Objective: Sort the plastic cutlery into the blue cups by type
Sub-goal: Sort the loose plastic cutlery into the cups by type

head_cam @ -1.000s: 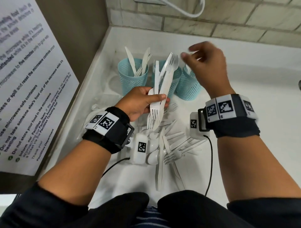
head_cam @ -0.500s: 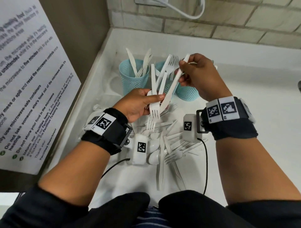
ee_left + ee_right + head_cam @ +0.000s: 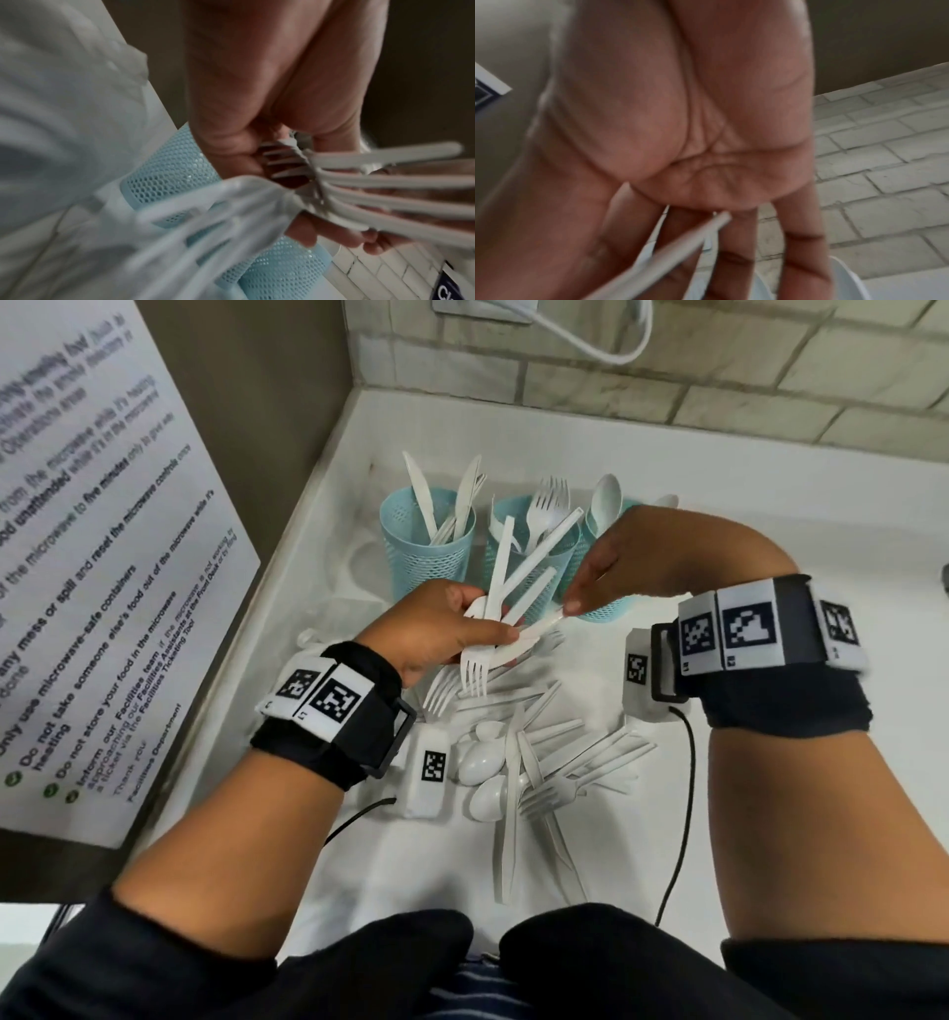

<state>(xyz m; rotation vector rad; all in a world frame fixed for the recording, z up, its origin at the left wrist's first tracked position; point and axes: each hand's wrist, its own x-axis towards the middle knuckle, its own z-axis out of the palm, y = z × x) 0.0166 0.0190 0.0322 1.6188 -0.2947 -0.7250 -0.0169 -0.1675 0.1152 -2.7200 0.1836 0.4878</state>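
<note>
Wall notice [image 3: 102, 608] ("microwave-safe containers")

White counter [image 3: 719, 516], pale brick wall [image 3: 770, 377], printed notice [image 3: 102, 557].

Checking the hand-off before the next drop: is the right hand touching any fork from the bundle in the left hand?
Touching. In the head view, the right hand pinches a fork handle sticking out of the bundle gripped by the left hand.

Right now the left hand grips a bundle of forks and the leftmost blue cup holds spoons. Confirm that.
Not quite. The left hand does grip the bundle of forks, but in the head view the leftmost blue cup holds knives, not spoons.
</note>
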